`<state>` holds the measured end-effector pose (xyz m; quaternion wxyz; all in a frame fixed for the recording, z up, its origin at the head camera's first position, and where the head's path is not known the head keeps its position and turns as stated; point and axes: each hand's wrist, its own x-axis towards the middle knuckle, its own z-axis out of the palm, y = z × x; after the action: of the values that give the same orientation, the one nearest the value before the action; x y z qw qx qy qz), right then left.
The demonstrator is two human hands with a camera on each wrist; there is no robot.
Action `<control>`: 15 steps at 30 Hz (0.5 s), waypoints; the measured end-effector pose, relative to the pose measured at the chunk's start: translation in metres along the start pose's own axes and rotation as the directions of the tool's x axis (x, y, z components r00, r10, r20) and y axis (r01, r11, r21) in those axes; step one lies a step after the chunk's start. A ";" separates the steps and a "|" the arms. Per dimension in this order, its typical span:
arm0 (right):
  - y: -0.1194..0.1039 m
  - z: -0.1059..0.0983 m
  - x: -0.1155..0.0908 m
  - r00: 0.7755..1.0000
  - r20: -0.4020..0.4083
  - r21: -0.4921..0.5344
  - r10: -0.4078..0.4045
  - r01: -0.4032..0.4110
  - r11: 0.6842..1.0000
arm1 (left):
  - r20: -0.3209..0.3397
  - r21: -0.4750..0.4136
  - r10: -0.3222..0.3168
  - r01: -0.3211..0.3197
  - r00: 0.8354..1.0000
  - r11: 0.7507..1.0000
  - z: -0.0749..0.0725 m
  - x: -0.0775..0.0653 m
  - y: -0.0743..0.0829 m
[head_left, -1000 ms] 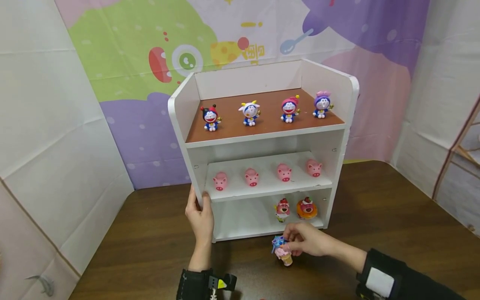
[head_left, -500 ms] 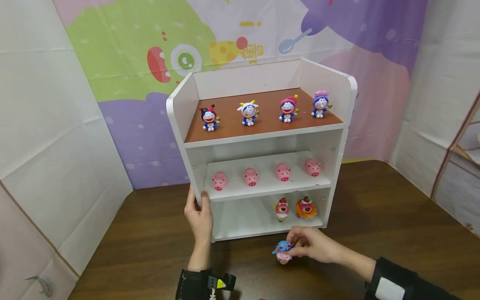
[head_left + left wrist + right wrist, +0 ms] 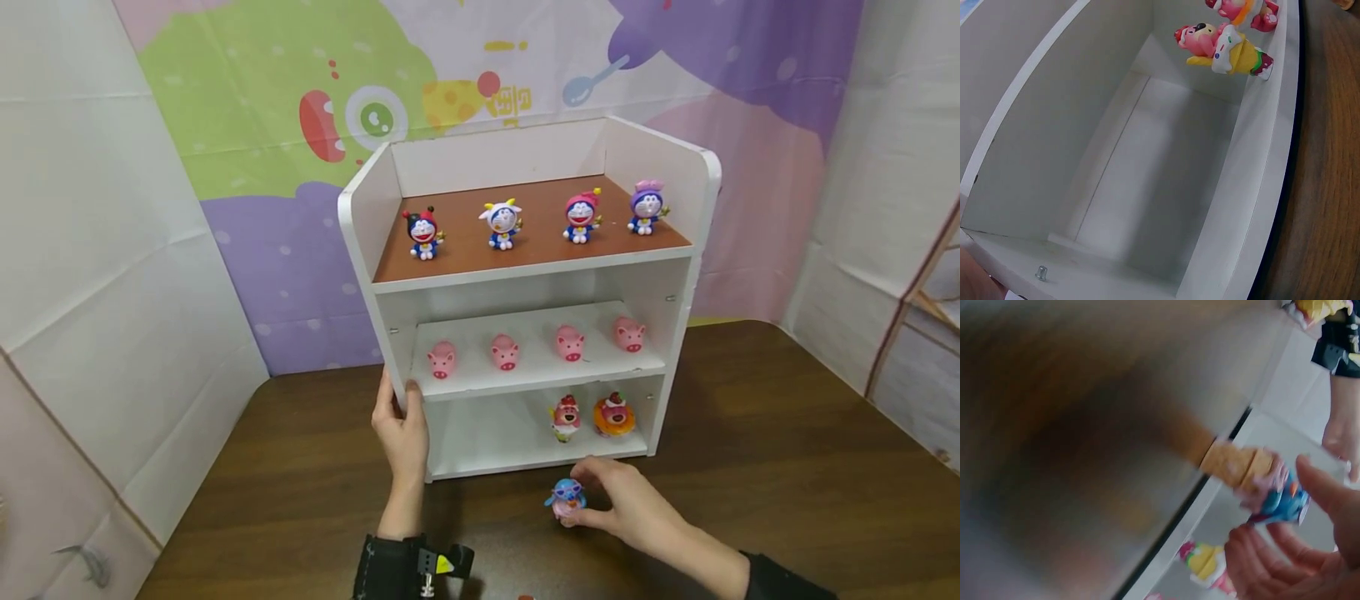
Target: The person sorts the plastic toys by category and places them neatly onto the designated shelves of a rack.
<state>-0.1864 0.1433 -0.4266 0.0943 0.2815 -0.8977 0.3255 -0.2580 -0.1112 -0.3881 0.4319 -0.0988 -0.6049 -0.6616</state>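
Note:
My left hand (image 3: 402, 437) grips the left side panel of a white shelf unit (image 3: 525, 270), thumb at the front edge, fingers along the outer side. On the wooden table before the unit stands an ice-cream-cone figurine (image 3: 567, 492) with a blue character in purple glasses on top. My right hand (image 3: 637, 508) surrounds it, thumb and fingers spread on opposite sides. In the right wrist view, its waffle cone (image 3: 1235, 464) points down to the table, and a narrow gap shows beside the thumb (image 3: 1329, 494). Two pink bear figurines (image 3: 565, 418) stand on the right of the bottom shelf.
Several pink pigs (image 3: 506, 352) line the middle shelf. Several blue-and-white cat figurines (image 3: 502, 225) in coloured hats stand on the brown top shelf (image 3: 457, 260). A colourful piece (image 3: 1317, 309) lies at the upper right of the right wrist view.
The cone figurine, first tilted in my right hand's pinch, has turned upright with its character facing forward. My right fingers have spread wider around it. My left hand stays on the shelf unit.

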 end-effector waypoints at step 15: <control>-0.010 0.012 0.004 0.993 -0.007 -0.014 0.115 -0.115 0.993 | 0.011 0.020 0.002 -0.002 1.000 1.000 0.001 0.000 0.015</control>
<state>-0.1839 0.1272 -0.4292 0.0804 0.2277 -0.9144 0.3248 -0.2479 -0.1087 -0.3773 0.4303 -0.0987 -0.6138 -0.6545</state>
